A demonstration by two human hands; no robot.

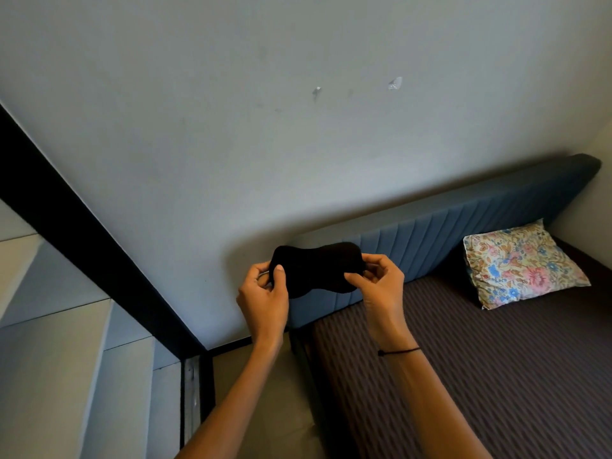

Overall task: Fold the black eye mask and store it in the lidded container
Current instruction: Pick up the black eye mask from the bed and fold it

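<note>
I hold the black eye mask (316, 267) spread flat in the air in front of me, at chest height before the wall. My left hand (263, 294) pinches its left end, thumb on the front. My right hand (381, 283) pinches its right end, with a thin black cord around that wrist. The mask is unfolded, its full width showing between my hands. No lidded container is in view.
A bed with a dark striped cover (480, 376) lies to the right, with a blue padded headboard (463, 233) against the pale wall (265, 127). A floral pillow (523, 263) rests near the headboard. A black door frame (82, 233) runs along the left.
</note>
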